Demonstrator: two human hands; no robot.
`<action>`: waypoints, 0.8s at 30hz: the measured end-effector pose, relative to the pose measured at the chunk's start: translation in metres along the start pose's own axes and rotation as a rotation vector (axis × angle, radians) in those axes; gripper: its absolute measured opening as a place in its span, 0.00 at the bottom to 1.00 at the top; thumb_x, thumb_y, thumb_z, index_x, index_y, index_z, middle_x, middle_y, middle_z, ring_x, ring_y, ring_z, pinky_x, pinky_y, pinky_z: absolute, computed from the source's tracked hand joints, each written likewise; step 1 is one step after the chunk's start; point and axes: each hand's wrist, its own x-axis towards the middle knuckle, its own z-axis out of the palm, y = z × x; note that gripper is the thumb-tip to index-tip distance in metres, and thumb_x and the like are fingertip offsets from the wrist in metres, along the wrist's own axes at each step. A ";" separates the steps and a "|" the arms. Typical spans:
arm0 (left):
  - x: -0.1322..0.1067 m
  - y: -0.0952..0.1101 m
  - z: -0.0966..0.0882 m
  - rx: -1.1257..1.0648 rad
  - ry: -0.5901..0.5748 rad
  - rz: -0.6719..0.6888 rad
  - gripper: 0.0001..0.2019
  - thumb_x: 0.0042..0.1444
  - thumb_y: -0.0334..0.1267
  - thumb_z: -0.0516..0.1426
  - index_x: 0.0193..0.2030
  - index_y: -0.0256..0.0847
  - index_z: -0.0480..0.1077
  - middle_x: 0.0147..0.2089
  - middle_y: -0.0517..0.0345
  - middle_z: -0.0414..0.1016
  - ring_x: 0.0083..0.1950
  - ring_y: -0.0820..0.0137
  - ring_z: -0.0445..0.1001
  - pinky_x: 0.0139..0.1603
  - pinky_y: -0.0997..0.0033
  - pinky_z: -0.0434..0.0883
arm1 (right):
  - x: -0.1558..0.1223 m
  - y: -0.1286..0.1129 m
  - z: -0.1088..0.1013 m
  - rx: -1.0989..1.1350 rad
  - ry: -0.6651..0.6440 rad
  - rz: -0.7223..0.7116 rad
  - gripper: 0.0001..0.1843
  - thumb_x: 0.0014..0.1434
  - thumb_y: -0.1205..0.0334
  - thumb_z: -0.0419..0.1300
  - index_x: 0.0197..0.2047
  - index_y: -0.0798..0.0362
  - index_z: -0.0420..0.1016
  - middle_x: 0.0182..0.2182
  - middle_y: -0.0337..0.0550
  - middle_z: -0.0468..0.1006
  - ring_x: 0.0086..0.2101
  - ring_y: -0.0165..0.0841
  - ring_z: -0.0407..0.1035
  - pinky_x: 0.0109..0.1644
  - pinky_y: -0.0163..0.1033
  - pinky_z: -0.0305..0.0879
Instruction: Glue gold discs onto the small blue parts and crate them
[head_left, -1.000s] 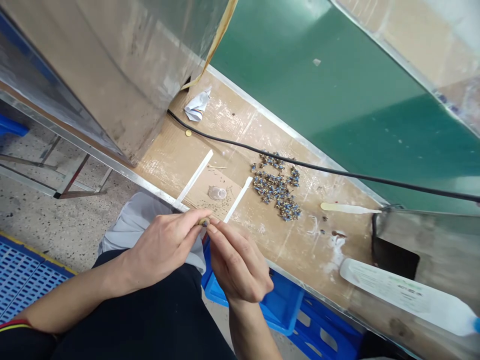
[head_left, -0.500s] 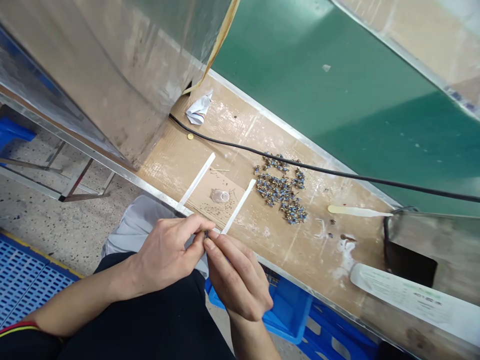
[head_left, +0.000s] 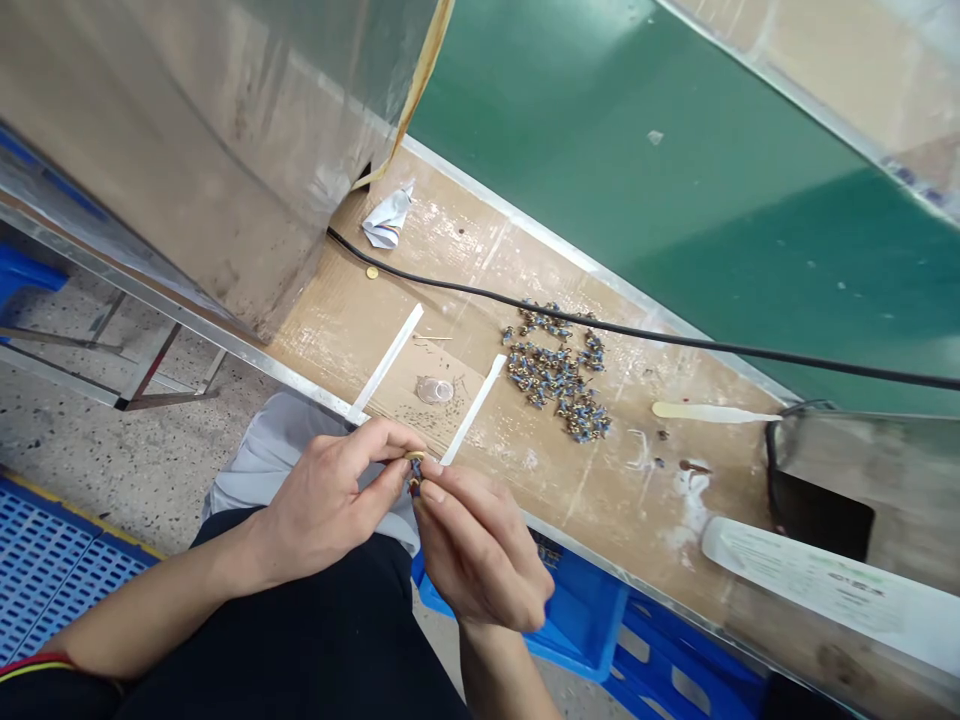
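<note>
My left hand [head_left: 330,500] and my right hand [head_left: 480,545] meet just below the bench's front edge, over my lap. Both pinch one small part [head_left: 415,470] with a brass ring and a blue body between thumbs and fingertips. A heap of several like blue and brass parts [head_left: 559,375] lies on the bench, up and to the right of my hands. A small clear round disc [head_left: 436,390] lies between two white strips [head_left: 386,362], just beyond my fingertips.
A black cable [head_left: 675,340] crosses the brown bench [head_left: 600,490] along a green belt [head_left: 675,200]. A pale flat stick [head_left: 712,411], a white tube [head_left: 825,590] and crumpled paper [head_left: 387,220] lie on it. Blue crates [head_left: 585,625] stand under the bench. A metal housing [head_left: 225,150] rises at left.
My fingers have shifted slightly on the small part, and its brass ring now shows between the fingertips. The hands stay in the same place.
</note>
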 end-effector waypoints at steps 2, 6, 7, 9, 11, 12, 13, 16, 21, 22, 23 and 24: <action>0.000 -0.002 0.000 -0.010 0.004 -0.004 0.10 0.76 0.30 0.61 0.56 0.49 0.79 0.51 0.64 0.91 0.54 0.70 0.91 0.52 0.77 0.85 | 0.004 0.000 -0.002 0.062 0.009 0.091 0.23 0.71 0.74 0.70 0.65 0.48 0.84 0.52 0.49 0.90 0.47 0.43 0.88 0.46 0.49 0.90; 0.001 -0.006 0.001 0.013 0.036 0.009 0.09 0.73 0.29 0.62 0.53 0.48 0.81 0.48 0.64 0.90 0.49 0.72 0.90 0.51 0.77 0.85 | 0.013 0.001 -0.001 0.161 -0.043 0.294 0.19 0.69 0.78 0.71 0.56 0.47 0.87 0.47 0.45 0.90 0.45 0.39 0.87 0.48 0.46 0.88; 0.001 -0.007 0.002 0.024 0.037 0.014 0.09 0.73 0.29 0.63 0.52 0.47 0.81 0.48 0.64 0.90 0.48 0.72 0.90 0.51 0.77 0.85 | 0.015 0.001 -0.001 0.183 -0.060 0.317 0.18 0.69 0.78 0.71 0.55 0.46 0.87 0.46 0.44 0.89 0.44 0.38 0.86 0.47 0.44 0.87; 0.002 -0.007 0.002 0.052 0.030 0.019 0.08 0.73 0.30 0.63 0.52 0.46 0.81 0.47 0.63 0.90 0.47 0.71 0.90 0.50 0.75 0.85 | 0.017 0.001 -0.001 0.216 -0.077 0.340 0.17 0.69 0.77 0.70 0.53 0.46 0.88 0.45 0.43 0.88 0.43 0.36 0.86 0.46 0.42 0.86; 0.002 -0.007 0.003 0.083 0.027 0.028 0.07 0.72 0.30 0.64 0.51 0.45 0.82 0.46 0.62 0.91 0.46 0.70 0.90 0.50 0.75 0.85 | 0.017 0.001 -0.002 0.237 -0.085 0.366 0.17 0.70 0.78 0.70 0.53 0.46 0.88 0.44 0.42 0.88 0.42 0.35 0.85 0.46 0.41 0.85; 0.003 -0.007 0.003 0.099 0.031 0.035 0.07 0.72 0.30 0.64 0.50 0.45 0.82 0.45 0.63 0.91 0.45 0.70 0.90 0.49 0.75 0.85 | 0.016 0.001 -0.003 0.249 -0.091 0.383 0.16 0.70 0.77 0.70 0.53 0.46 0.88 0.44 0.42 0.88 0.42 0.34 0.85 0.46 0.40 0.85; 0.003 -0.007 0.003 0.116 0.034 0.043 0.07 0.71 0.29 0.64 0.49 0.45 0.82 0.44 0.63 0.90 0.44 0.71 0.90 0.49 0.75 0.85 | 0.015 0.002 -0.003 0.260 -0.097 0.401 0.16 0.70 0.77 0.70 0.52 0.46 0.87 0.44 0.42 0.88 0.42 0.34 0.84 0.46 0.39 0.84; 0.005 -0.007 0.005 0.174 0.033 0.078 0.07 0.70 0.28 0.64 0.48 0.44 0.82 0.42 0.65 0.89 0.41 0.73 0.88 0.46 0.77 0.82 | 0.013 0.004 -0.006 0.283 -0.111 0.452 0.13 0.71 0.75 0.69 0.50 0.47 0.87 0.43 0.41 0.87 0.41 0.33 0.84 0.46 0.38 0.83; 0.004 -0.006 0.011 0.259 0.002 0.109 0.08 0.71 0.27 0.63 0.48 0.45 0.81 0.40 0.67 0.87 0.40 0.76 0.85 0.44 0.81 0.77 | 0.006 0.005 -0.012 0.343 -0.116 0.543 0.11 0.72 0.73 0.69 0.49 0.45 0.87 0.43 0.41 0.87 0.42 0.34 0.83 0.47 0.39 0.81; 0.003 -0.005 0.013 0.266 0.001 0.104 0.08 0.71 0.27 0.62 0.48 0.45 0.81 0.40 0.67 0.87 0.40 0.76 0.85 0.43 0.81 0.77 | 0.005 0.005 -0.013 0.353 -0.113 0.556 0.11 0.72 0.73 0.69 0.49 0.45 0.87 0.43 0.41 0.87 0.42 0.34 0.83 0.47 0.39 0.81; 0.003 -0.005 0.015 0.268 0.000 0.097 0.08 0.71 0.27 0.62 0.47 0.45 0.81 0.40 0.66 0.87 0.40 0.76 0.84 0.43 0.81 0.76 | 0.004 0.005 -0.014 0.357 -0.110 0.565 0.11 0.73 0.72 0.69 0.49 0.45 0.87 0.43 0.41 0.87 0.42 0.35 0.83 0.47 0.40 0.81; 0.003 -0.005 0.016 0.263 -0.004 0.087 0.08 0.71 0.27 0.62 0.47 0.45 0.81 0.40 0.66 0.87 0.40 0.76 0.84 0.43 0.81 0.76 | 0.004 0.005 -0.015 0.356 -0.103 0.568 0.11 0.73 0.72 0.69 0.49 0.45 0.87 0.43 0.41 0.86 0.42 0.35 0.83 0.46 0.40 0.80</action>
